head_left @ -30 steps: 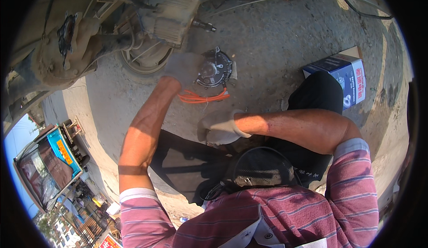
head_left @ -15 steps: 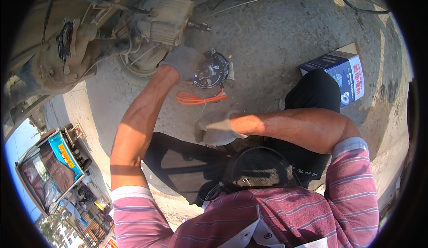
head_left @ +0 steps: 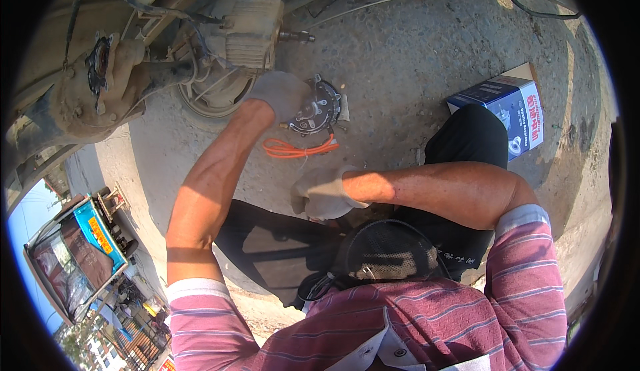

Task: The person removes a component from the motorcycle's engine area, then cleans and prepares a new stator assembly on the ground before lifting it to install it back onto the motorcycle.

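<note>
My left hand (head_left: 279, 95), in a grey glove, reaches onto a round metal housing (head_left: 320, 112) with a dark rim and bolt tabs, lying on the ground. The fingers are curled over its left part, and what they grip is hidden. An orange bundle of cable (head_left: 293, 150) lies just below the housing. My right hand (head_left: 323, 191), also gloved in grey, is closed low in front of my body near my legs; whatever it may hold is hidden.
Above the left hand are a dusty vehicle wheel (head_left: 210, 101), a finned casing with a shaft (head_left: 250, 28) and an axle housing (head_left: 120, 84). A blue-and-white cardboard box (head_left: 523, 118) lies at right. A small cyan vehicle (head_left: 93, 234) stands on the pavement at lower left.
Over the last second my left hand has shifted slightly upward and leftward, then a little back, staying on the housing. My right hand has edged slightly left and stays closed.
</note>
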`<state>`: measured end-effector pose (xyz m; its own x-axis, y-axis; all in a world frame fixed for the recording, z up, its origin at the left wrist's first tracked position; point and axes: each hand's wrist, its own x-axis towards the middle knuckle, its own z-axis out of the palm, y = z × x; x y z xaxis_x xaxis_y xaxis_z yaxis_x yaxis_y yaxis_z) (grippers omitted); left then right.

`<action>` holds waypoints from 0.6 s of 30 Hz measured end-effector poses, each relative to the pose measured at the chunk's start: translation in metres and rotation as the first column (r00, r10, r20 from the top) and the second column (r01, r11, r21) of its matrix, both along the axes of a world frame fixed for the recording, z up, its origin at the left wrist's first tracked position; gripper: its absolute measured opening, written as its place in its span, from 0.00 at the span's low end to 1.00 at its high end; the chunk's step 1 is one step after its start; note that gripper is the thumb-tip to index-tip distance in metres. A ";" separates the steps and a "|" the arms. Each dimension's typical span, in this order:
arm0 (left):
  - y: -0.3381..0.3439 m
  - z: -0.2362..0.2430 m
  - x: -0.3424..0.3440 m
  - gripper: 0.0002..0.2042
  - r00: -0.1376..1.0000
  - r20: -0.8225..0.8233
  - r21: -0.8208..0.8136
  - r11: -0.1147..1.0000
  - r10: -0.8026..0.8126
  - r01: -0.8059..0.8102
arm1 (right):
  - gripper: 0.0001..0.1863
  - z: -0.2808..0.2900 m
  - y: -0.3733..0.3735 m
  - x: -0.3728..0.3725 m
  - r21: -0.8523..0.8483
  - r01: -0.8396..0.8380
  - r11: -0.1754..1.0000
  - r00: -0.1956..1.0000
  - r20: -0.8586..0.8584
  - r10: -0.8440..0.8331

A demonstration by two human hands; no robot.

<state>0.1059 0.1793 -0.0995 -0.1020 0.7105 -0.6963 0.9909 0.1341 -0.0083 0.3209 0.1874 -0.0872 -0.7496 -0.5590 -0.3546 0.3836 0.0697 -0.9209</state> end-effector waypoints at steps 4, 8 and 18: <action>0.002 0.000 0.003 0.12 1.000 -0.006 0.013 1.000 0.014 -0.014 | 0.20 0.005 0.002 -0.005 0.043 -0.080 0.996 0.997 0.026 0.079; 0.012 0.008 0.010 0.12 1.000 -0.021 -0.059 0.998 0.006 -0.007 | 0.21 0.009 0.002 -0.008 0.055 -0.119 0.991 0.991 0.064 0.115; 0.023 0.013 0.022 0.13 0.999 -0.020 -0.065 0.998 -0.026 0.025 | 0.20 -0.004 -0.007 -0.006 -0.010 -0.082 0.997 0.991 0.103 0.083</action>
